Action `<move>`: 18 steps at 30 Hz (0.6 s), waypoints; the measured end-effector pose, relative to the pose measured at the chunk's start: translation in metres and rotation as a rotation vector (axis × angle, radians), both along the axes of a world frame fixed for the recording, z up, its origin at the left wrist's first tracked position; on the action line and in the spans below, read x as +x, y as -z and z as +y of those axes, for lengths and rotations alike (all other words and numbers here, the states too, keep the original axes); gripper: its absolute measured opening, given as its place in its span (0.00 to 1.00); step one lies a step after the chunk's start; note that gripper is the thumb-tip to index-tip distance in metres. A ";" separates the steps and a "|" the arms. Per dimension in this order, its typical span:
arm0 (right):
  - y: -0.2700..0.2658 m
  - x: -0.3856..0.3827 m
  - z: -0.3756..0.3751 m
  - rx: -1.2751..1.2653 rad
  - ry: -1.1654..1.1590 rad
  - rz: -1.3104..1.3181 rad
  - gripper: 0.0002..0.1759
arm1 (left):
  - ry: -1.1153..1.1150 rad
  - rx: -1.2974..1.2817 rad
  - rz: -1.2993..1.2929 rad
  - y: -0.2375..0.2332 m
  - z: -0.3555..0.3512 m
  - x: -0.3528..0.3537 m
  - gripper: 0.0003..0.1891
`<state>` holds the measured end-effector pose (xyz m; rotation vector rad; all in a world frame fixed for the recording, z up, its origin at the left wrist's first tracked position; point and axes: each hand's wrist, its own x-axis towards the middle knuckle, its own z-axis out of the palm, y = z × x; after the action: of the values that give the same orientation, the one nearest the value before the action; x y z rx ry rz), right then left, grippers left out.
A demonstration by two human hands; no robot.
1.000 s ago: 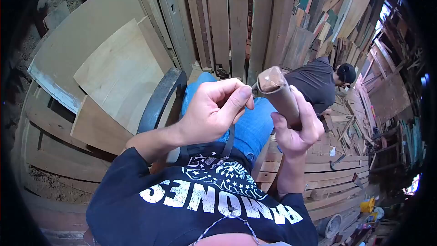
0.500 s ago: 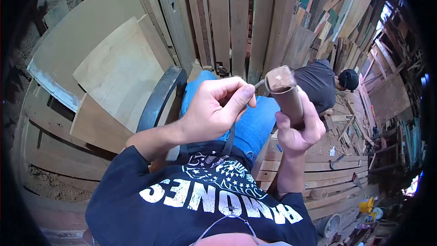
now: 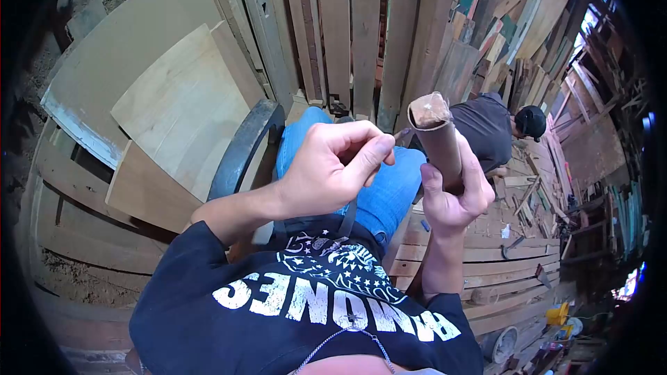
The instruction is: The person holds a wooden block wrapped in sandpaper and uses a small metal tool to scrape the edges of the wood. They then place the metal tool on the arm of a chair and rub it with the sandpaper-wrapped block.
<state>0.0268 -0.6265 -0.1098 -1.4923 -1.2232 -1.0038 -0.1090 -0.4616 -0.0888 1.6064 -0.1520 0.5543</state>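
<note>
My right hand (image 3: 458, 194) is wrapped round a brown cardboard tube (image 3: 443, 153), held tilted with its end up. A crumpled light-brown piece (image 3: 429, 108) fills part of that end, and a dark gap shows along the rim. To the left, my left hand (image 3: 344, 163) pinches a thin, short stick-like piece (image 3: 401, 135) between thumb and forefinger. Its tip points toward the tube, a small gap away; its exact kind is too small to tell. Both hands are above my jeans (image 3: 389, 187).
A dark curved armrest (image 3: 240, 153) is by my left forearm. Flat boards (image 3: 184, 111) lean at the left, and upright planks (image 3: 333, 35) stand ahead. Another person in a dark shirt (image 3: 479, 128) bends over beyond the tube. Scrap wood (image 3: 531, 194) litters the floor at right.
The stick-like piece has drawn slightly away from the tube's rim. The tube has tipped a little, and its end has shifted slightly upward.
</note>
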 end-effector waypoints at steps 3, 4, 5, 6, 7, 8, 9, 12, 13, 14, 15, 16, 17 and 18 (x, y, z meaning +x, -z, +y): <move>0.000 -0.002 -0.001 0.023 -0.019 0.019 0.34 | 0.009 -0.017 0.009 0.000 0.005 -0.001 0.13; -0.001 -0.003 -0.001 -0.009 -0.022 0.020 0.34 | 0.004 -0.009 0.015 0.000 0.005 -0.001 0.13; -0.001 -0.003 -0.001 -0.042 -0.025 0.022 0.34 | -0.002 -0.001 0.020 0.000 0.005 -0.001 0.12; 0.000 -0.002 0.000 -0.043 -0.019 0.007 0.34 | -0.002 -0.001 0.021 0.000 0.005 -0.001 0.12; 0.000 -0.002 0.001 -0.043 -0.019 0.006 0.34 | -0.019 0.034 0.028 0.000 0.005 -0.001 0.12; -0.001 -0.002 0.001 -0.037 -0.013 0.000 0.33 | -0.035 0.069 0.035 0.000 0.004 -0.001 0.12; -0.001 -0.002 0.001 -0.030 -0.007 -0.007 0.33 | -0.036 0.068 0.034 0.000 0.004 -0.001 0.12; 0.002 -0.001 0.001 -0.032 -0.007 0.033 0.33 | -0.018 0.157 0.003 0.001 0.002 -0.001 0.11; 0.001 -0.001 0.000 -0.032 -0.008 0.032 0.33 | -0.019 0.157 0.002 0.002 0.002 0.000 0.11; 0.000 -0.001 -0.001 -0.042 -0.008 0.037 0.33 | -0.016 0.135 0.014 0.002 0.003 0.001 0.12; -0.001 -0.001 -0.001 -0.053 -0.007 0.042 0.34 | -0.012 0.113 0.026 0.002 0.004 0.002 0.12; 0.000 -0.001 0.000 -0.032 -0.019 0.046 0.34 | -0.064 0.067 -0.052 0.005 0.002 0.006 0.11; 0.000 -0.002 -0.001 -0.032 -0.019 0.046 0.34 | -0.064 0.067 -0.051 0.005 0.003 0.006 0.11; -0.001 -0.002 -0.001 -0.025 -0.026 0.042 0.34 | -0.073 0.055 -0.060 0.005 0.005 0.006 0.11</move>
<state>0.0243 -0.6276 -0.1089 -1.5061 -1.2260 -0.9389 -0.1025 -0.4570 -0.0941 1.6549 -0.1550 0.6595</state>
